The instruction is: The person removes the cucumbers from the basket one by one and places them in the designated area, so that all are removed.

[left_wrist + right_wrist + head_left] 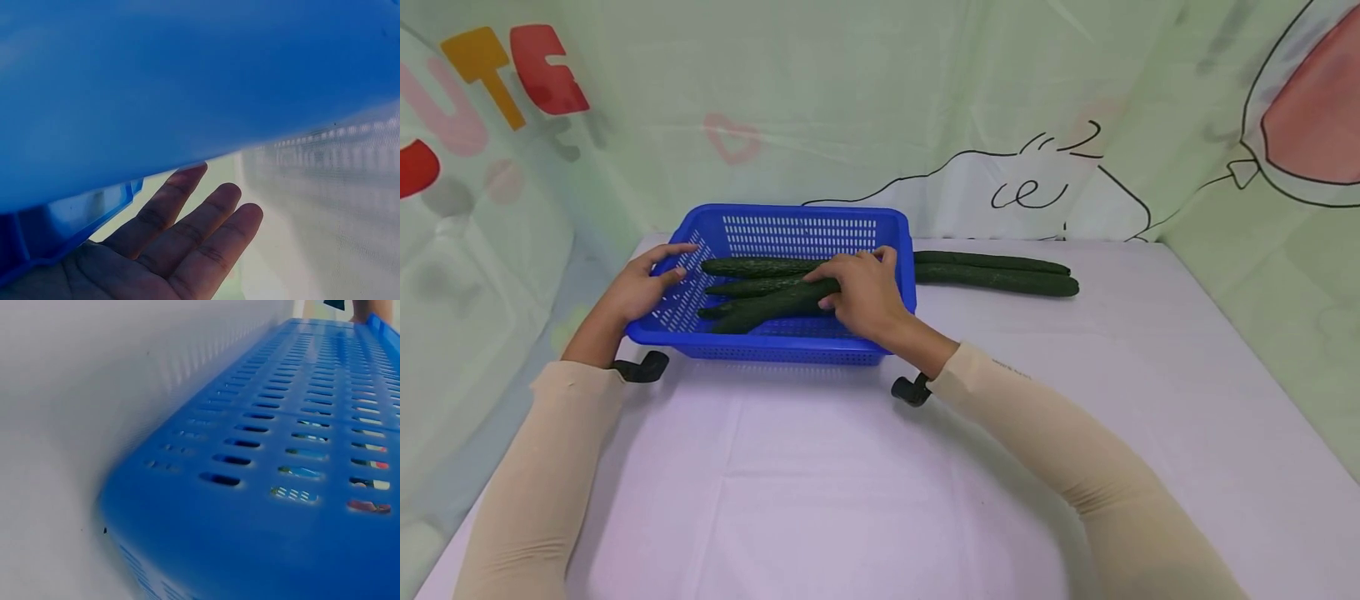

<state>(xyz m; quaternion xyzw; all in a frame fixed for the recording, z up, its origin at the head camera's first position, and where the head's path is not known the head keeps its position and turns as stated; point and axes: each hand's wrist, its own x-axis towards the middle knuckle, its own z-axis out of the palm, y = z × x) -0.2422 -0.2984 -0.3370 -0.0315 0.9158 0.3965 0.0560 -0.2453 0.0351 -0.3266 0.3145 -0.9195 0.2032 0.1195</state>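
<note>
A blue perforated plastic basket [790, 340] holds several long dark green cucumbers [752, 267]. My right hand [868, 292] reaches over the basket's right front corner and grips the front cucumber [775, 306] near its right end, which the hand hides. At the left rim is my left hand [638, 287], its thumb and forefinger over the edge. The left wrist view shows other fingers [209, 240] of that hand outside the basket wall [187, 75], fairly straight. Basket mesh [281, 462] fills much of the right wrist view, with the right hand out of sight there.
Two more cucumbers [996, 277] lie side by side on the white tablecloth [850, 475], right of the basket. A pale green printed curtain [850, 100] hangs behind the table and along its sides. Dark wrist-camera mounts [912, 390] stick out below the hands.
</note>
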